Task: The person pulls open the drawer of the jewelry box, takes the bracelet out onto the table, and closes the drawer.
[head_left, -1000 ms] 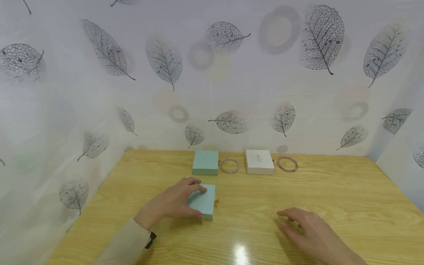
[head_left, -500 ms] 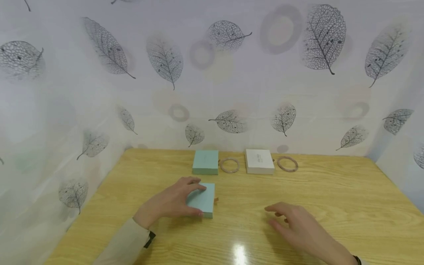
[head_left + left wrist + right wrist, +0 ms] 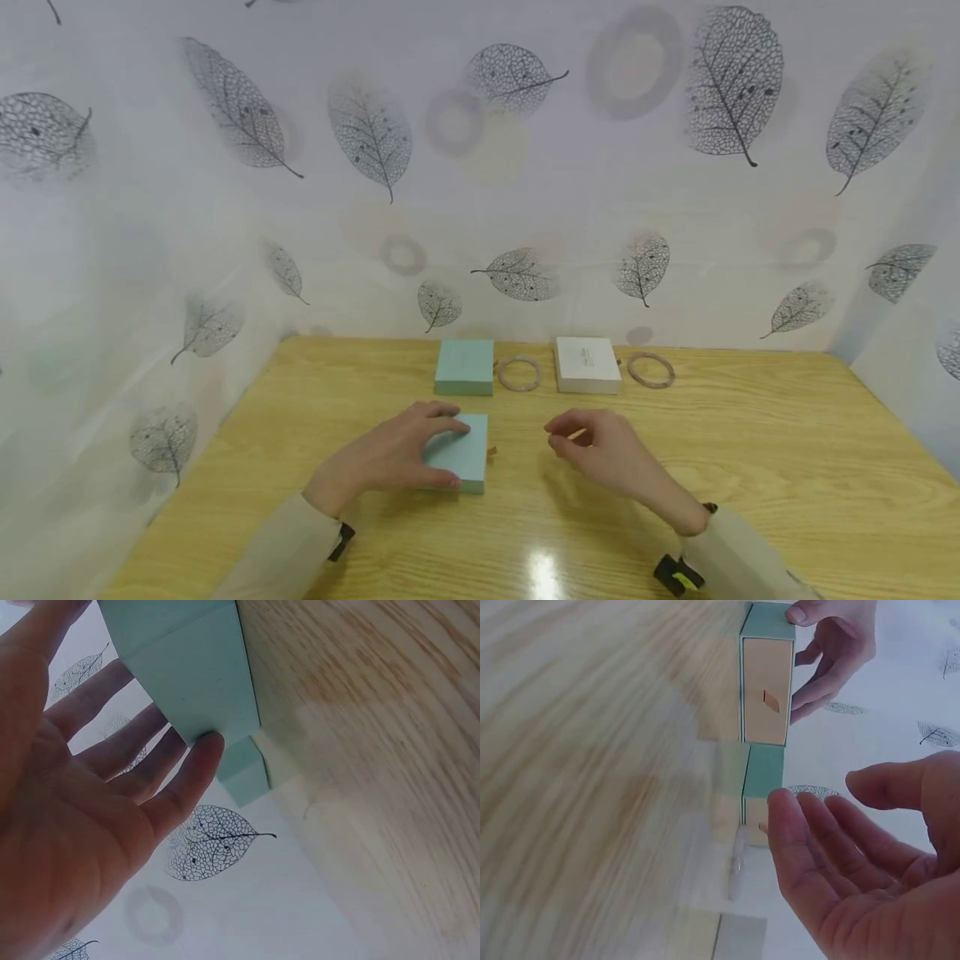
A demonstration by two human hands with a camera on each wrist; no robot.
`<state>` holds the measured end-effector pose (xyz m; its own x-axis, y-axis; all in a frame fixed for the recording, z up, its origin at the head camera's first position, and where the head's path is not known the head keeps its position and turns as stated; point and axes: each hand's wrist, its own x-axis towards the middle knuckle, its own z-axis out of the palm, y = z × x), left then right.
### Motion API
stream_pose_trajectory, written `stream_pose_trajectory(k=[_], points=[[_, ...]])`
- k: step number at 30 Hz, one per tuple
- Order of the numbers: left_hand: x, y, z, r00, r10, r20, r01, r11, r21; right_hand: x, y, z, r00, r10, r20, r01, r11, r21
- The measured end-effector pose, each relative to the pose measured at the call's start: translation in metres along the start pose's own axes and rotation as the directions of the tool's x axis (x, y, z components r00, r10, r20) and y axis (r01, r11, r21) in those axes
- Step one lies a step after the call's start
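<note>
My left hand holds a pale mint-green drawer box lying on the table, thumb along the near edge and fingers over its top and far side. From the box's right face sticks a small brown ribbon tab; the right wrist view shows that peach-coloured drawer front closed. To the right of the tab, apart from it, my right hand hovers with nothing in its bent fingers; a gap shows between thumb and fingertips in the right wrist view.
Along the table's back stand a second green box and a white box. One bangle lies to the right of the green box, another bangle to the right of the white one. A leaf-patterned curtain borders the wooden table.
My right hand has moved left and away from me, towards the box's ribbon tab, its thumb and fingers drawing closer together. My left hand stays on the box.
</note>
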<state>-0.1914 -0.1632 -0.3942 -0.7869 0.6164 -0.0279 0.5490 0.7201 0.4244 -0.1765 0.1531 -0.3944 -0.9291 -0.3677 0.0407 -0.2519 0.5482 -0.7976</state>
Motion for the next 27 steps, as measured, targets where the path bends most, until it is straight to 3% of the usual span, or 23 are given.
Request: stream_pose_trajectory(k=[4,7,17,27], points=[[0.002,0.001,-0.001,1.0,-0.012,0.009,0.013,1.0,-0.005,0.015,-0.002,0.009,0.992,0.102,0.07,-0.116,0.966,0.23],[0.003,0.003,-0.003,1.0,-0.02,0.017,0.02,1.0,-0.007,0.023,-0.007,0.016,0.984,0.133,0.121,-0.164,0.937,0.308],[0.006,0.004,-0.002,0.998,-0.052,0.029,0.053,0.998,-0.026,0.042,-0.013,0.043,0.955,0.19,0.228,-0.258,0.91,0.324],[0.006,0.001,-0.003,0.999,-0.045,0.023,0.046,0.998,-0.037,0.047,-0.019,0.06,0.955,0.226,0.19,-0.282,0.888,0.363]])
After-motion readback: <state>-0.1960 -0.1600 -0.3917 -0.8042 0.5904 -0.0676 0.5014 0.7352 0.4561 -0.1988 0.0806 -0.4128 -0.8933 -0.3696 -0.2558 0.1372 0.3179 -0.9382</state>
